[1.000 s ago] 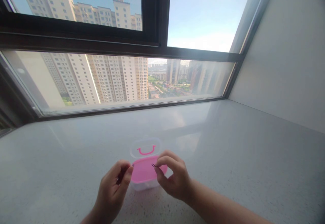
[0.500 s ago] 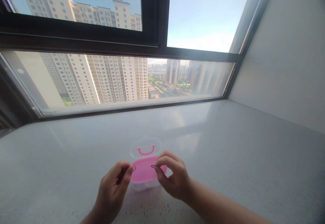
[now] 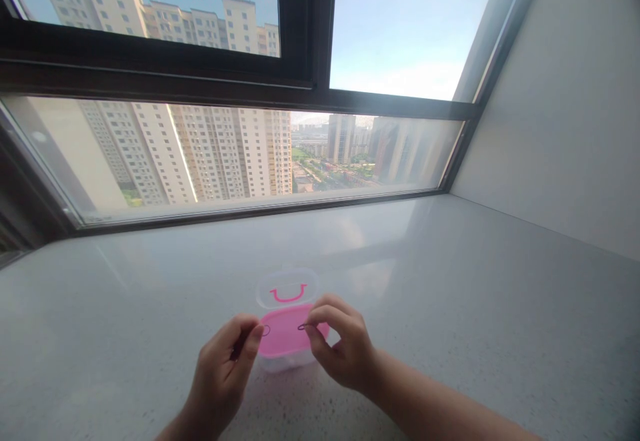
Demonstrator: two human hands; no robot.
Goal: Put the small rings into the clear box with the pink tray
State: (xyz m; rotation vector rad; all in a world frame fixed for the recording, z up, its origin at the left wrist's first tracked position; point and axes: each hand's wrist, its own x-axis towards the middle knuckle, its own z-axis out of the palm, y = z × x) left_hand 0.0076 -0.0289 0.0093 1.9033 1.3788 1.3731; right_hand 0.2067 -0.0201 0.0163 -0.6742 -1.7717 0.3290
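Observation:
My left hand (image 3: pixel 225 364) is closed in a pinch between thumb and forefinger, with a thin dark loop (image 3: pixel 267 330) sticking out past the fingertips. Between the thumb and fingertips of my right hand (image 3: pixel 345 347) is a second small dark loop (image 3: pixel 301 327), looking narrower and thicker. Both resemble small hair ties. They are held apart, over a box with a pink inner tray (image 3: pixel 284 339) and a clear lower body (image 3: pixel 285 363). Its clear lid (image 3: pixel 264 292), with a pink handle (image 3: pixel 289 299), lies folded back behind it.
The box stands on a pale speckled sill (image 3: pixel 450 307). Behind the sill is a dark-framed window (image 3: pixel 320 99) with tall buildings outside. A plain white wall (image 3: pixel 560 134) borders the right side.
My hands stay almost still, each holding its loop. The loop at my left fingertips shows a little rounder now. The view has shifted very slightly.

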